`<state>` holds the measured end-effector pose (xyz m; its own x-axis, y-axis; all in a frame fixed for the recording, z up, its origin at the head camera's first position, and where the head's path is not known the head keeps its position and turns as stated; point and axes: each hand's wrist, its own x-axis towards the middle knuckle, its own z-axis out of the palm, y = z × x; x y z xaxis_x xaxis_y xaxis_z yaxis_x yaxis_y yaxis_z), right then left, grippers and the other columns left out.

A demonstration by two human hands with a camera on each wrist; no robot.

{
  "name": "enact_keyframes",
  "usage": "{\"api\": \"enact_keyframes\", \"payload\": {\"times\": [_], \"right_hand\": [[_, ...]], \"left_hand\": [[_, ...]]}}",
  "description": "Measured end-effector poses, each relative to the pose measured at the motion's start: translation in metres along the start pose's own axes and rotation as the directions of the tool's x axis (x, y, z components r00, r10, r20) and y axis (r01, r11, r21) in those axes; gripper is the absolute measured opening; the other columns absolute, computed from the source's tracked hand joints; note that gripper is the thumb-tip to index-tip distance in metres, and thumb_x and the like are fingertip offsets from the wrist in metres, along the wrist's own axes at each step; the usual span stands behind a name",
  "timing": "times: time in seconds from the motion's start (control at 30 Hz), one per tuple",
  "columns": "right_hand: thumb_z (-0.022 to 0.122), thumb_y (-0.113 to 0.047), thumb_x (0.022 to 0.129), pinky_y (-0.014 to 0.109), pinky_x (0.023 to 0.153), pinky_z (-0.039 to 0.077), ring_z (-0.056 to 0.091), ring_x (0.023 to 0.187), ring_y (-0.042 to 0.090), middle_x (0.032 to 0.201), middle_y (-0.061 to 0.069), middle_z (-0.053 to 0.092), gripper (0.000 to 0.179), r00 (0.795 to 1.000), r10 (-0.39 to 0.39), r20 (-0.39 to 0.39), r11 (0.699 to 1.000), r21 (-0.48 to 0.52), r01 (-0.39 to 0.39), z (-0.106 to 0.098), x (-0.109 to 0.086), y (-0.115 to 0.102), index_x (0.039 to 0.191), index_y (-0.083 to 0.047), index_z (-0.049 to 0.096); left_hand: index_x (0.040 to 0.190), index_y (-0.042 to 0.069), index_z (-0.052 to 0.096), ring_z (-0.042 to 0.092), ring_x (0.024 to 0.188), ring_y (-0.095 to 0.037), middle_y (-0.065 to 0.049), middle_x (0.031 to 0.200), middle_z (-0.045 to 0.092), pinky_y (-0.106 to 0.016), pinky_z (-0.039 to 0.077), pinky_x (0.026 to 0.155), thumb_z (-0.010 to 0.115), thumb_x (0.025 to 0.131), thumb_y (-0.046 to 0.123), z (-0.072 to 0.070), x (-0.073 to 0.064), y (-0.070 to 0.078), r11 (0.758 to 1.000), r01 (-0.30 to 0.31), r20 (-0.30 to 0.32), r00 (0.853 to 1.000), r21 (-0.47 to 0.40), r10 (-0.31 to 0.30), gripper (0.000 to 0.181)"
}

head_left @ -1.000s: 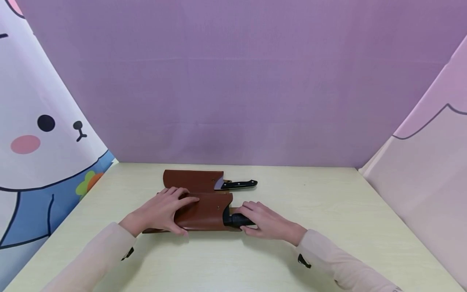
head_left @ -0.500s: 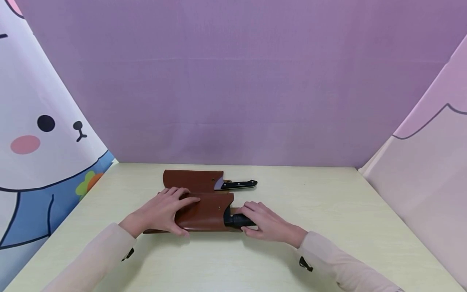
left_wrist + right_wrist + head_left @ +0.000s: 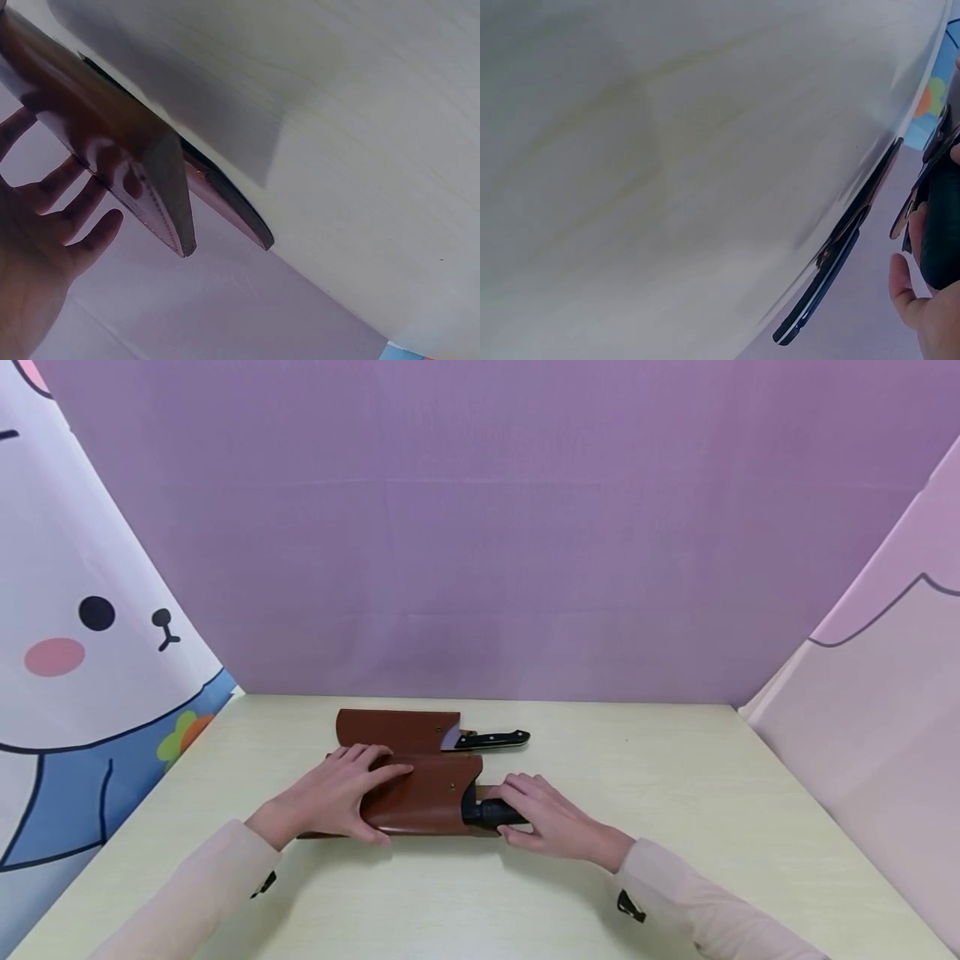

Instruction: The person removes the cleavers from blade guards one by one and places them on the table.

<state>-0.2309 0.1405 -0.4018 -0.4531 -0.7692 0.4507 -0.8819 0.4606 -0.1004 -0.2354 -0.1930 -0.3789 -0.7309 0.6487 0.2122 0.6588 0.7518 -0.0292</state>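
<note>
In the head view, a brown leather knife sheath [image 3: 423, 789] lies across the table in front of the person. My left hand [image 3: 341, 793] spans its left part and grips it, thumb at the near edge and fingers over the far side. From the sheath's right mouth sticks a thick black handle [image 3: 498, 812]; what it belongs to is hidden inside. My right hand [image 3: 551, 818] holds that handle's outer end. The right wrist view shows the handle [image 3: 941, 225] against the palm. In the left wrist view, fingers lie along the sheath's side [image 3: 97, 127].
Just behind lies a second brown sheath [image 3: 397, 731], holding a knife whose black riveted handle [image 3: 492, 740] points right and whose blade shows slightly. A purple backdrop [image 3: 480, 568] rises at the table's [image 3: 675, 760] rear edge, with printed cartoon panels at both sides.
The front sheath and both hands have shifted very slightly to the right. Both grips look the same, and the rear sheath with its knife stays put.
</note>
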Motion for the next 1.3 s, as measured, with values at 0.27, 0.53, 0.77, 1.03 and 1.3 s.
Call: {"api": "enact_keyframes", "payload": {"times": [0.27,0.53,0.77,1.03,1.3], "right_hand": [[0.064,-0.022,0.080,0.021,0.070,0.034,0.043,0.081,0.004,0.095,-0.009,0.054,0.034,0.999,0.000,-0.033,1.000,-0.016,-0.001,0.0008,-0.0019,0.0001,0.112,-0.017,0.056],[0.065,-0.022,0.078,0.022,0.070,0.035,0.043,0.080,0.004,0.092,-0.009,0.053,0.034,0.999,0.009,-0.047,1.000,-0.025,-0.010,0.0006,-0.0036,0.0005,0.111,-0.017,0.057],[0.066,-0.022,0.077,0.023,0.072,0.037,0.045,0.082,0.005,0.095,-0.008,0.055,0.037,0.998,0.007,-0.056,0.999,-0.043,-0.009,0.0012,-0.0052,0.0017,0.112,-0.015,0.057],[0.066,-0.021,0.076,0.023,0.071,0.037,0.045,0.082,0.005,0.095,-0.008,0.055,0.037,0.998,0.005,-0.063,0.998,-0.054,-0.009,-0.0005,-0.0057,0.0009,0.111,-0.016,0.057],[0.065,-0.022,0.077,0.022,0.071,0.036,0.045,0.081,0.005,0.095,-0.008,0.055,0.036,0.998,0.019,-0.060,0.998,-0.062,-0.022,-0.0019,-0.0068,-0.0001,0.112,-0.015,0.058]], "left_hand": [[0.136,0.029,0.043,0.041,0.118,-0.028,-0.010,0.132,0.043,-0.051,0.040,0.090,0.062,0.057,0.078,0.0014,0.0005,-0.0007,1.000,0.006,0.013,1.000,0.011,-0.006,0.095],[0.135,0.027,0.045,0.042,0.116,-0.029,-0.011,0.130,0.044,-0.052,0.041,0.088,0.063,0.057,0.077,0.0032,0.0010,-0.0014,1.000,-0.024,-0.034,0.999,0.020,0.025,0.095],[0.135,0.028,0.044,0.042,0.117,-0.028,-0.011,0.131,0.044,-0.052,0.040,0.090,0.064,0.056,0.076,0.0014,0.0012,0.0006,1.000,-0.004,-0.020,1.000,0.023,0.004,0.094],[0.136,0.030,0.043,0.042,0.117,-0.028,-0.011,0.131,0.044,-0.051,0.039,0.092,0.061,0.056,0.078,0.0028,0.0018,0.0011,0.999,0.000,-0.019,1.000,0.033,0.001,0.095],[0.136,0.031,0.043,0.044,0.115,-0.028,-0.010,0.130,0.045,-0.051,0.038,0.092,0.062,0.055,0.079,0.0042,0.0032,0.0013,0.999,0.004,-0.034,0.999,0.041,-0.003,0.095]]}}
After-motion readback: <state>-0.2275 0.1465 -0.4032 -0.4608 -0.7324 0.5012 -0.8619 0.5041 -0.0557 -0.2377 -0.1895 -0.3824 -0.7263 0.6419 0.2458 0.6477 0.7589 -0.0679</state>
